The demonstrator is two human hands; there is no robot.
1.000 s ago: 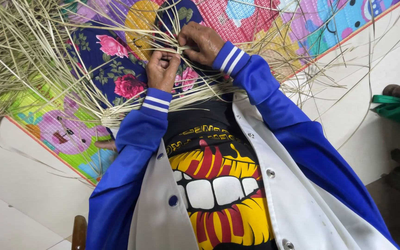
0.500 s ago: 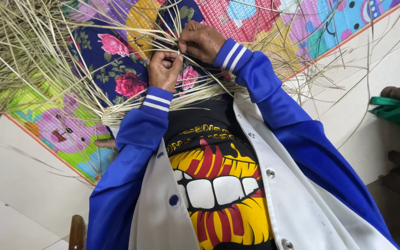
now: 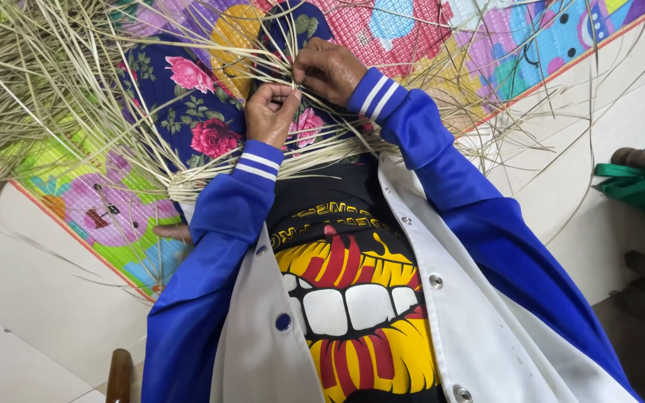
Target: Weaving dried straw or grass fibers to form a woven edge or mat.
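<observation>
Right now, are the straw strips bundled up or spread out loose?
Spread out loose. The straw strips fan over the colourful mat in all directions; only a woven edge near the left hand and right hand is bound together.

I am seeing an evenly lit scene, with soft light spreading from above and no hard shadows falling anywhere. The colours are coming through bright and saturated, and I am noticing no glare, while the white floor [image 3: 31, 298] is reading pale but not blown out. The edges are bowing slightly, perhaps from the wide lens, and the far-left dried strands [image 3: 9, 89] are looking a little soft.
</observation>
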